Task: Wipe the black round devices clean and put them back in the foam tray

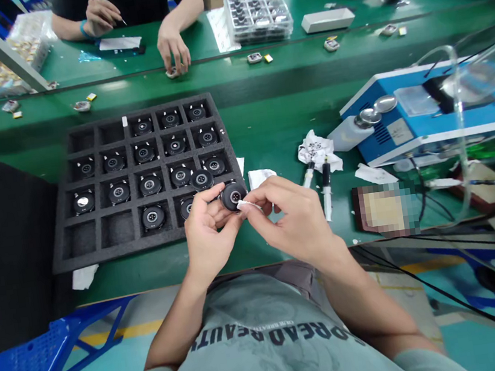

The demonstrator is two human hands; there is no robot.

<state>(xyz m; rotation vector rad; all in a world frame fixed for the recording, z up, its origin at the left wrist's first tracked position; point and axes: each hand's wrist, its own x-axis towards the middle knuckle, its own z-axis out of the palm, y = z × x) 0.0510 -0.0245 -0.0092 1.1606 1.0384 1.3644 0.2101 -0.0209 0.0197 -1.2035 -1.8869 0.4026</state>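
Observation:
Between my two hands is a round black watch body [233, 196], its back with the sensor ring facing up. My left hand [210, 230] grips it from the left with thumb and fingers. Pinched in my right hand [285, 214], a small white wipe [249, 205] touches the watch's lower right edge. Just beyond and to the left lies a black foam tray [117, 255] whose compartments hold several similar watch bodies; a few at its left side are bare. One watch body [202, 179] rests across a divider near my left fingers.
Two syringes [326, 190] lie by a crumpled, stained tissue [316, 149] on the right. Behind them stand a dispenser bottle [352, 132] and a blue machine [382, 101] with tubes. A black foam block [4, 242] is at far left. Co-workers' hands [173, 49] work across the bench.

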